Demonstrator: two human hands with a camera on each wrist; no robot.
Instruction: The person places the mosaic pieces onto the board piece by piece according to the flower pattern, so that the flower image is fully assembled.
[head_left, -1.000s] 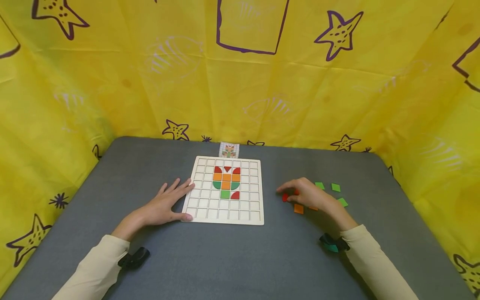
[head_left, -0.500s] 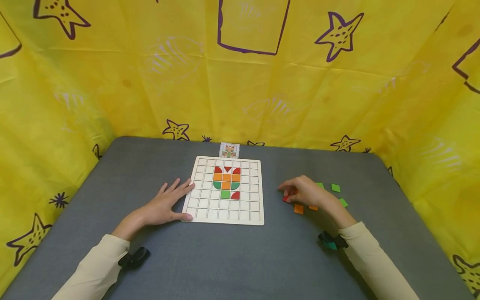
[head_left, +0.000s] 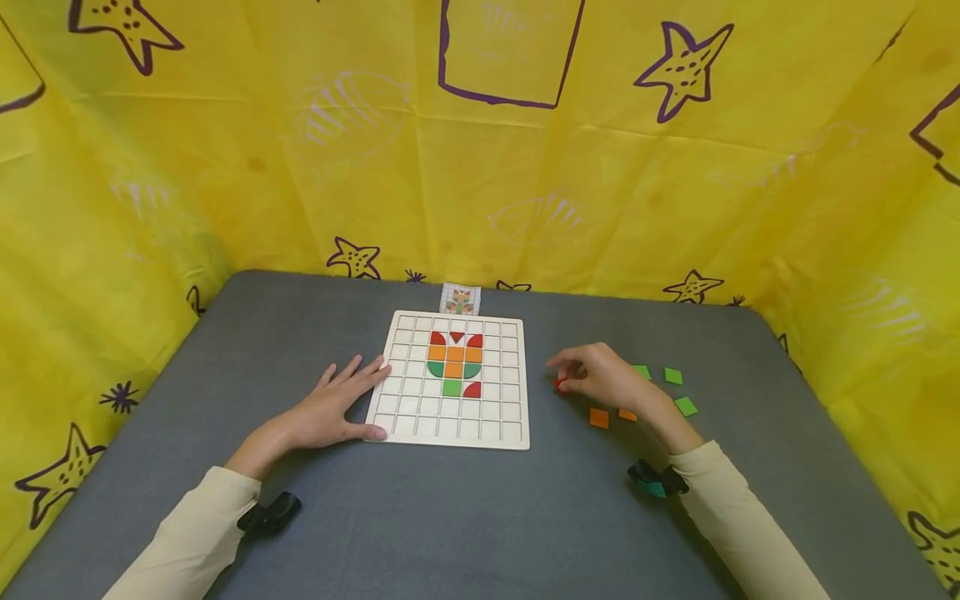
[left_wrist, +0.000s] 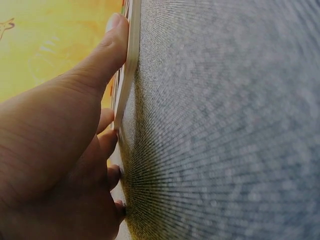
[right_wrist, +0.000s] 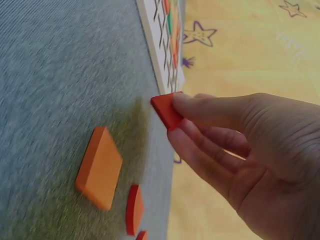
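Observation:
My left hand (head_left: 330,410) lies with spread fingers at the left edge of a pale wooden grid board (head_left: 405,425), thumb and fingertips on its rim. In the left wrist view, the thumb (left_wrist: 112,42) presses on the board's edge. Red, orange and green pieces form a tulip-like pattern in the grid, including a green square (head_left: 452,387) and a red piece (head_left: 472,390) beside it. To the right of the board, my right hand (head_left: 603,375) pinches a red tile (right_wrist: 165,111) between thumb and fingers, close over the table.
Orange squares (head_left: 598,417) and green tiles (head_left: 672,376) lie loose around the right hand. Red pieces (right_wrist: 134,210) show beyond an orange tile in the right wrist view. A small printed card (head_left: 460,300) sits behind the board. A yellow patterned curtain (head_left: 480,183) surrounds the grey table.
My right hand has brought its thumb and fingers together on the red tile and shifted slightly left with it, toward the board. The left hand stays put on the board's edge.

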